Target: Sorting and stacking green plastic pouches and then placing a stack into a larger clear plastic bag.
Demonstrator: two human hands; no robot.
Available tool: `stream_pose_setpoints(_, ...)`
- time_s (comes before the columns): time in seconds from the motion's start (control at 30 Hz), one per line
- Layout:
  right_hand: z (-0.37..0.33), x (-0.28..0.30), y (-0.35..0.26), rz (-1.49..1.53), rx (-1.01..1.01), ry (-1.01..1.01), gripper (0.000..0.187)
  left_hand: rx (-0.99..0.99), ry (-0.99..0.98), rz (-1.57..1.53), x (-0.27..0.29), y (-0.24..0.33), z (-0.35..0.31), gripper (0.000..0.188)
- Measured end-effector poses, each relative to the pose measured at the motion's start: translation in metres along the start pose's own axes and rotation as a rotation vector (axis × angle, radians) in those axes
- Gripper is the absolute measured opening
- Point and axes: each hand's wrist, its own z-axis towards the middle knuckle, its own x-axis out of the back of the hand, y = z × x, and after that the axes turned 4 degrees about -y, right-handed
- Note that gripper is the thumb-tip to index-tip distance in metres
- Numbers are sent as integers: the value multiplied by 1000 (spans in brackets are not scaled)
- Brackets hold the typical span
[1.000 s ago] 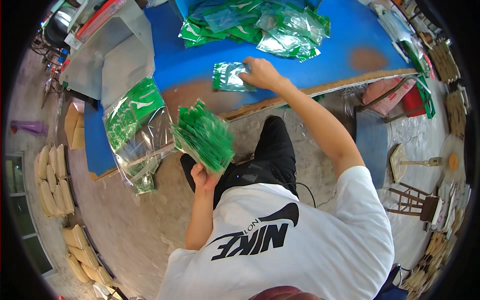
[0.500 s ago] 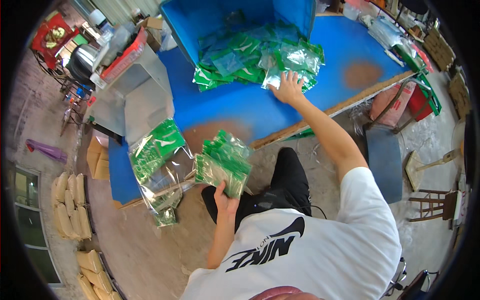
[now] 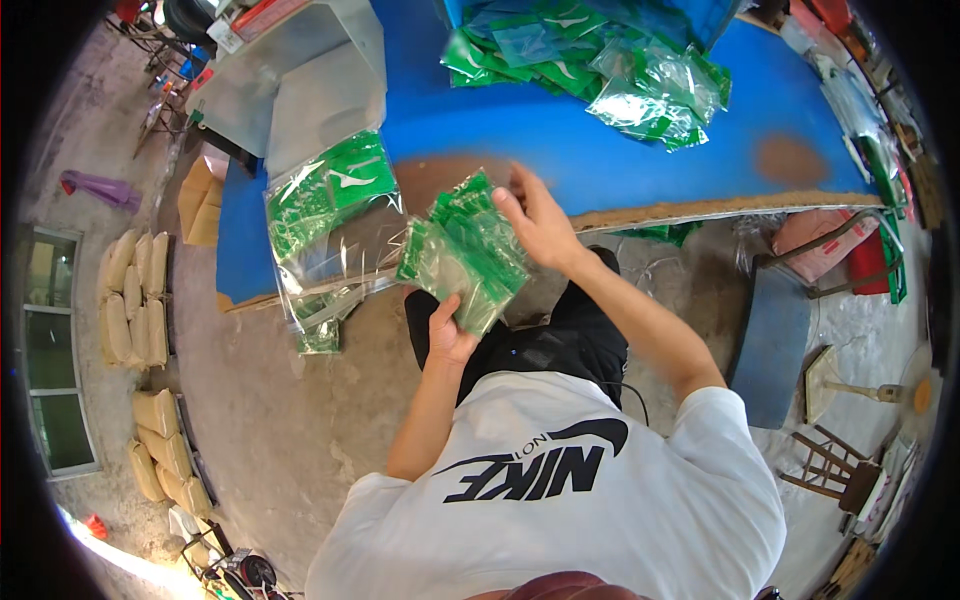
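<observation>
My left hand [image 3: 452, 332] is closed around the lower end of a stack of green-and-clear plastic packets [image 3: 468, 255], held above my lap in front of the table edge. Beside the stack's upper right side is my right hand [image 3: 545, 225], thumb and fingers apart, with nothing visible in it. To the left, a large clear plastic bag [image 3: 335, 215] with green packets in it lies over the table edge, its lower end hanging down. A loose pile of similar packets [image 3: 575, 60] spills from a blue crate [image 3: 718, 22] at the far side.
The blue table [image 3: 500, 120] has a worn brown edge. A grey metal tray [image 3: 325, 100] stands at its left, beside a cardboard box [image 3: 200, 205]. Rightward are a blue-grey bench [image 3: 770, 345] and a wooden stool [image 3: 840, 475]. Stacked sacks [image 3: 135, 300] line the left.
My right hand has come back from the packet pile to the stack in my left hand. The view has shifted, so the crate now sits mostly beyond the upper edge.
</observation>
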Motion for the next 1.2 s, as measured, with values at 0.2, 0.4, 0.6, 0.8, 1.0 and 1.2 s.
stream_pose_setpoints(0.2, -8, -3, -23, -38, 40, -194, 126, -136, 48, 335, -33, 5, 10, 66)
stream_pose_setpoints(0.4, 38, 56, -55, 15, 395, -188, 126, -419, -232, 1222, -129, 74, 70, 72)
stream_pose_setpoints(0.6, 38, 32, 20, -202, 179, -59, 101, -410, -298, 1671, -103, 85, 116, 83)
stream_pose_setpoints(0.8, 39, 36, 11, -170, 86, -75, 92, -360, -397, 1550, -108, 73, 128, 107)
stream_pose_setpoints(1.0, 45, 31, 9, -206, 205, -57, 92, -516, -317, 1164, -106, 65, 126, 127)
stream_pose_setpoints(1.2, 41, 15, 10, -102, 221, -14, 89, -372, -248, 991, -103, 60, 120, 119)
